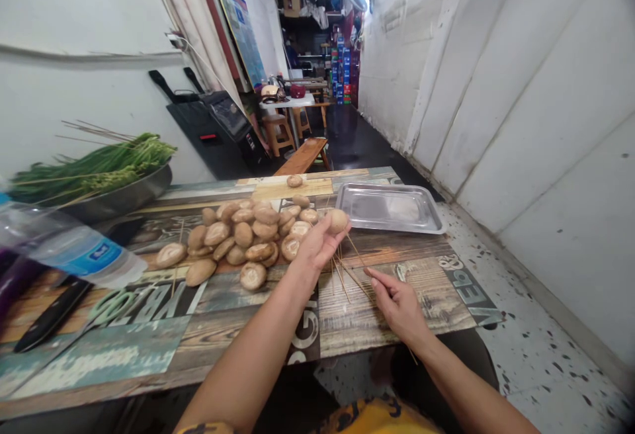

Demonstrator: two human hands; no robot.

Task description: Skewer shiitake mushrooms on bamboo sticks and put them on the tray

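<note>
Bench [149,348] first: a long top printed like old planks, carrying everything within arm's reach. At its far left sits a metal basin [129,197] heaped with green stalks [94,166], and at the far right a shallow steel tray [391,208] stands bare, just beyond the hands. A plastic bottle [74,252] lies on its side near the left edge, with a dark knife [49,318] flat in front of it. In the middle is a loose pile of mushrooms [243,235], probably kept there so either hand can reach it. The left hand [317,245] is raised just off the bench, fingertips pinching one mushroom [338,220] beside the pile, its cap left clear of the palm. The right hand [397,302] rests low, fingers pressed together on the thin skewers [347,272] fanned between the hands. It seems to pinch one.
</note>
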